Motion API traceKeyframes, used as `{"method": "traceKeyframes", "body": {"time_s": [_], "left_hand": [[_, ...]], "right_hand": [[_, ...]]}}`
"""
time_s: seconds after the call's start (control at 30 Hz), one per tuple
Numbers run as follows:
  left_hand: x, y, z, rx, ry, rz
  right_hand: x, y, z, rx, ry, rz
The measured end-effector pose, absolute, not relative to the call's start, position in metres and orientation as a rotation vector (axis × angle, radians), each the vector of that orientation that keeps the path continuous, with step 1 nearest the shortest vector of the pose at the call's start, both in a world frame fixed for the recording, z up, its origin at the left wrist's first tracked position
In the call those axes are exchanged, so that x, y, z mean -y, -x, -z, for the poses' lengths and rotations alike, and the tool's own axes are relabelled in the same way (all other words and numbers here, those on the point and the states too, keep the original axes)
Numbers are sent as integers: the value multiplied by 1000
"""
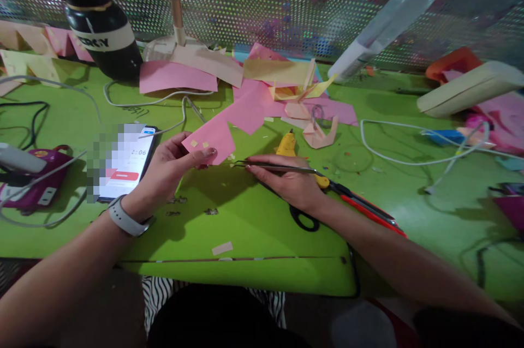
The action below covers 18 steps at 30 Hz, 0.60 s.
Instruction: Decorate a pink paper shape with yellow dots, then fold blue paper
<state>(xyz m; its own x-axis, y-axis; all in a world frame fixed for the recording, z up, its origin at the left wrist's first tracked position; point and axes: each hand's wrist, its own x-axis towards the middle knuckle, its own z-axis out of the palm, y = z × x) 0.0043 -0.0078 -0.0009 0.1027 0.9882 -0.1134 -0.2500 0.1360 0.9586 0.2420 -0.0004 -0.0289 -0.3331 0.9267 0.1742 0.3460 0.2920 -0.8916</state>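
Observation:
Thumb and fingers of my left hand (166, 165) pinch a piece of pink paper (219, 135) with small pale yellow squares on it. My right hand (292, 181) is closed on metal tweezers (276, 166). Their bent tips point left, just right of the paper's lower edge, beside a tiny pale scrap whose contact with them I cannot make out. Beneath my right hand, a black loop handle (305, 221) shows; the rest of that tool is hidden. A yellow object (286, 143) lies just behind the same hand, partly covered. Near my right wrist is a red and black tool (370, 211).
A lit phone (133, 162) lies beside my left wrist, with a magenta power block (43, 181) farther left. Behind stand a dark bottle (104, 37), a fan (178, 26) and folded paper pieces (178, 76). White cable (393, 160) loops across the right side of the green table (262, 233).

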Motion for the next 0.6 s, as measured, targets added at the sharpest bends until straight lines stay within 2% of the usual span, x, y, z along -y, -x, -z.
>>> {"method": "traceKeyframes", "body": {"time_s": [0.6], "left_hand": [[8, -6, 1, -1024, -967, -1176]], "right_hand": [[-3, -243, 27, 1932, 1091, -931]]}}
